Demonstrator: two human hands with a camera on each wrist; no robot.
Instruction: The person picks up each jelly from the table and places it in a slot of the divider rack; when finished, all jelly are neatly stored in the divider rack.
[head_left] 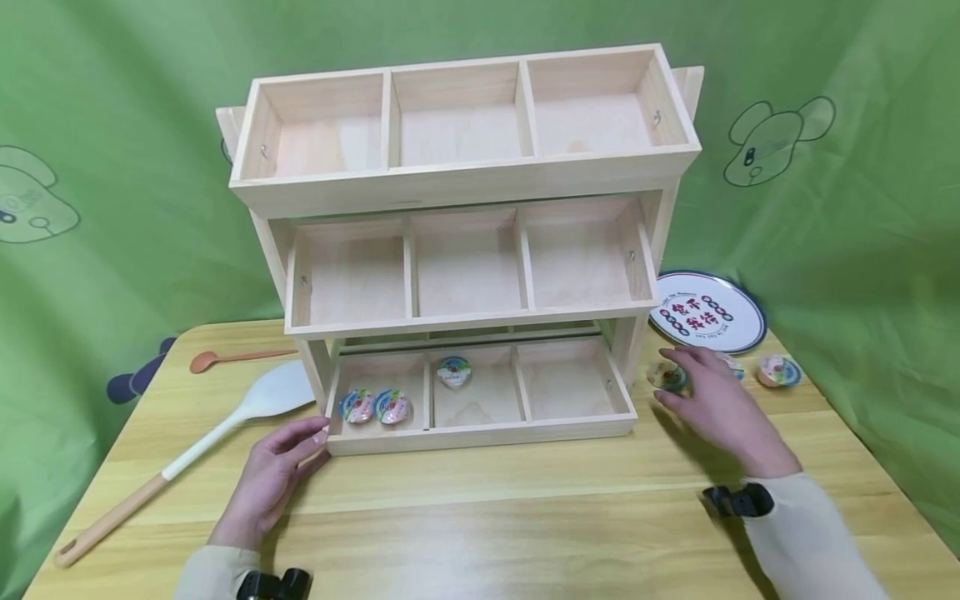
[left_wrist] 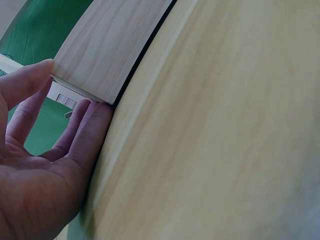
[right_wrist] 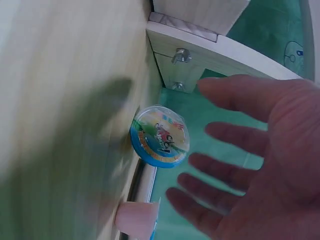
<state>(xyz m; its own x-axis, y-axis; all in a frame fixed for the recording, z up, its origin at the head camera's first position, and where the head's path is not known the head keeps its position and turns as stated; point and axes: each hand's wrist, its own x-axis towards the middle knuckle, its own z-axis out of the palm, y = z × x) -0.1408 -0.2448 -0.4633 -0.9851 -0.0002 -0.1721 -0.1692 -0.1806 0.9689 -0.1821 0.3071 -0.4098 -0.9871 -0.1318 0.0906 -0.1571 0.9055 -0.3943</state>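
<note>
My left hand (head_left: 273, 475) touches the left front corner of the bottom tray (head_left: 480, 437) of a wooden three-tier shelf; its fingertips rest at the plank's end in the left wrist view. Two pink jelly cups (head_left: 375, 407) lie in the tray's left compartment and one jelly cup (head_left: 453, 372) in the middle one. My right hand (head_left: 720, 404) reaches over the table with fingers spread around a yellowish jelly cup (head_left: 667, 377). In the right wrist view a gap shows between the fingers and that cup (right_wrist: 160, 136). A second cup (head_left: 731, 365) is partly hidden behind the hand.
Another pink jelly cup (head_left: 778, 371) stands at the right. A white plate (head_left: 708, 312) with a dark rim lies behind the cups. A white spatula (head_left: 277, 388) with a wooden handle and an orange spoon (head_left: 206, 361) lie left. The upper tiers (head_left: 465, 187) overhang the bottom tray.
</note>
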